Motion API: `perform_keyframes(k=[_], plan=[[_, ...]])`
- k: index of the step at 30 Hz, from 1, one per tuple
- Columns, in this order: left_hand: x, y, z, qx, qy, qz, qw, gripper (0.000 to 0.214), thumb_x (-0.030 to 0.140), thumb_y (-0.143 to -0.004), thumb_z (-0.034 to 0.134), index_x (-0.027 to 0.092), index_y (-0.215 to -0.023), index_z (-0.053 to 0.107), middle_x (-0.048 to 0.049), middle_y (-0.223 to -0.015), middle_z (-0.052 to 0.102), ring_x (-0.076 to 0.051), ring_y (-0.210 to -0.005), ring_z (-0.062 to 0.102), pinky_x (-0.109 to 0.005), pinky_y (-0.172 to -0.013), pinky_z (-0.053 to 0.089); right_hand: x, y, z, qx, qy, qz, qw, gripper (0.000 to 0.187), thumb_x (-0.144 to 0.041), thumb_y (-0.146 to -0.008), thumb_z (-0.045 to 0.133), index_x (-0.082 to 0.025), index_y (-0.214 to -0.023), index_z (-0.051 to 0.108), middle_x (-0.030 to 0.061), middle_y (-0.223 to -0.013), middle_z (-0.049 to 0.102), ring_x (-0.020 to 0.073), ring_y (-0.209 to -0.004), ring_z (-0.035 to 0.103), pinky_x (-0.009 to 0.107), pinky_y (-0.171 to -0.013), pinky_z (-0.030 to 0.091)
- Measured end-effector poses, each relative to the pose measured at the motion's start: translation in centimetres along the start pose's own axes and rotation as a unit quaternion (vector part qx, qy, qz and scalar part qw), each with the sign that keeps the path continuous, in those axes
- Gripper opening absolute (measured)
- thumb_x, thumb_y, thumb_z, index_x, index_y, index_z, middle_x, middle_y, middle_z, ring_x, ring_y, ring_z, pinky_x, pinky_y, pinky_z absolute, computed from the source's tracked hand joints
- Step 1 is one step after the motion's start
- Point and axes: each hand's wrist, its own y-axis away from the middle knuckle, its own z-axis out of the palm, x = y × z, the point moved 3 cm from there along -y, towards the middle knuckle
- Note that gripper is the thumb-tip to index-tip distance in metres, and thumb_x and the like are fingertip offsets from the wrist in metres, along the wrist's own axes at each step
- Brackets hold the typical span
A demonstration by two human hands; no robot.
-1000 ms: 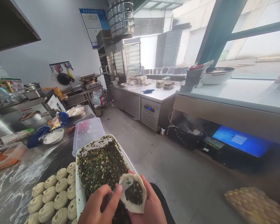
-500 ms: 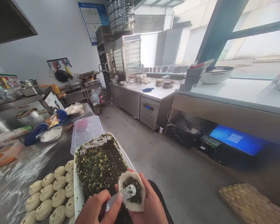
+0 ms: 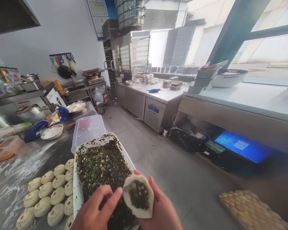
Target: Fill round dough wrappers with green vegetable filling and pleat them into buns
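My right hand [image 3: 163, 213] cups a round dough wrapper [image 3: 149, 204] with dark green chopped filling heaped in its middle. My left hand [image 3: 95, 211] is closed in a pinch at the wrapper's left edge, just over the filling. The thin spatula it grips is almost hidden under its fingers. Both hands hover over the near end of a white tray [image 3: 75, 193] full of the same green filling with yellow bits. Left of the tray, several shaped dough rounds [image 3: 48, 195] lie in rows on the floured steel table [image 3: 7, 183].
A lidded clear plastic box [image 3: 87, 129] sits beyond the tray. Bowls, bags and a mixer crowd the table's far left. A steel counter [image 3: 158, 93] and steamer cabinet stand across the grey floor. A flat tray of pale buns [image 3: 252, 210] lies at lower right.
The spatula that lay across the filling in the wrapper has drawn back under my left fingers. The view has shifted slightly and the wrapper sits a little lower and further right.
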Motion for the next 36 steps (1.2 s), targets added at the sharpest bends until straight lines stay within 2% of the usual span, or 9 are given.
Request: perform_keyframes(k=[2,6,10,14,18,21,25,31,36], plan=[[-0.9,-0.6,-0.2,-0.065,0.013,-0.045,0.997,0.047,0.013,-0.105,0.041,0.028,-0.146,0.057,-0.0066,-0.124,0.069,-0.013,-0.105,0.074,-0.017,-0.088,0.058,-2.6,1.1,-0.2,0.027,0.047,-0.064,0.997,0.044,-0.026,-0.075,0.083,-0.011,-0.116,0.078,0.014,-0.101,0.082,0.0274,-0.085,0.074,0.034,-0.073,0.06],[-1.9,-2.0,1.7,-0.267,-0.023,-0.148,0.952,0.046,0.009,-0.099,0.04,0.03,-0.128,0.068,-0.004,-0.107,0.07,-0.016,-0.084,0.075,-0.024,-0.075,0.058,-6.7,2.5,-1.2,0.074,0.057,-0.103,0.99,0.033,-0.03,-0.082,0.069,-0.005,-0.099,0.082,0.0225,-0.104,0.081,0.0369,-0.101,0.074,0.042,-0.081,0.064],[-0.6,-2.9,4.3,-0.364,-0.029,-0.136,0.921,0.038,0.004,-0.09,0.047,0.024,-0.106,0.074,-0.0061,-0.1,0.069,-0.02,-0.079,0.073,-0.028,-0.071,0.054,-7.5,2.3,-3.1,0.097,0.064,-0.122,0.986,0.022,-0.031,-0.082,0.072,-0.013,-0.087,0.083,0.0174,-0.092,0.082,0.0377,-0.093,0.075,0.05,-0.083,0.065],[0.8,-2.9,4.0,-0.388,0.018,-0.12,0.914,0.028,0.011,-0.09,0.055,0.027,-0.093,0.077,-0.0035,-0.093,0.072,-0.018,-0.079,0.072,-0.025,-0.072,0.052,-6.9,2.1,-5.1,0.105,0.043,-0.109,0.988,0.014,-0.024,-0.077,0.076,-0.021,-0.088,0.082,0.0103,-0.089,0.082,0.0373,-0.092,0.076,0.055,-0.089,0.064],[0.5,-2.9,2.0,-0.37,0.147,-0.173,0.901,0.032,0.02,-0.097,0.052,0.033,-0.097,0.081,0.0001,-0.093,0.076,-0.017,-0.087,0.072,-0.025,-0.081,0.051,-7.1,2.4,-6.3,0.098,0.033,-0.098,0.99,0.016,-0.027,-0.078,0.077,-0.022,-0.092,0.082,0.0102,-0.094,0.082,0.0386,-0.093,0.075,0.057,-0.087,0.065],[-0.7,-2.7,1.7,-0.357,0.232,-0.231,0.875,0.032,0.024,-0.096,0.054,0.038,-0.106,0.082,0.0049,-0.105,0.079,-0.018,-0.1,0.071,-0.026,-0.092,0.05,-7.4,2.8,-6.3,0.088,0.026,-0.105,0.99,0.017,-0.023,-0.079,0.077,-0.023,-0.095,0.082,0.009,-0.096,0.082,0.0374,-0.093,0.076,0.057,-0.087,0.065],[-2.2,-2.6,1.8,-0.353,0.282,-0.295,0.842,0.028,0.031,-0.095,0.06,0.032,-0.112,0.082,0.0033,-0.117,0.079,-0.02,-0.11,0.069,-0.028,-0.099,0.05,-7.4,2.8,-5.2,0.098,0.021,-0.103,0.99,0.02,-0.021,-0.076,0.076,-0.023,-0.094,0.082,0.0095,-0.094,0.082,0.0359,-0.088,0.076,0.054,-0.083,0.067],[-2.4,-3.1,1.1,-0.301,0.25,-0.263,0.882,0.03,0.03,-0.096,0.057,0.034,-0.113,0.081,0.004,-0.112,0.079,-0.018,-0.106,0.071,-0.028,-0.1,0.048,-6.4,2.6,-3.4,0.121,0.057,-0.162,0.978,0.017,-0.017,-0.071,0.079,-0.021,-0.087,0.083,0.0111,-0.094,0.082,0.0338,-0.087,0.075,0.048,-0.077,0.068],[-2.4,-2.3,1.7,-0.342,0.234,-0.263,0.871,0.028,0.03,-0.095,0.058,0.032,-0.108,0.082,0.0031,-0.11,0.08,-0.019,-0.105,0.071,-0.027,-0.096,0.049,-5.2,2.4,-3.1,0.079,0.059,-0.142,0.985,0.024,-0.011,-0.067,0.075,-0.02,-0.087,0.083,0.0103,-0.092,0.082,0.0359,-0.095,0.075,0.049,-0.081,0.068]])
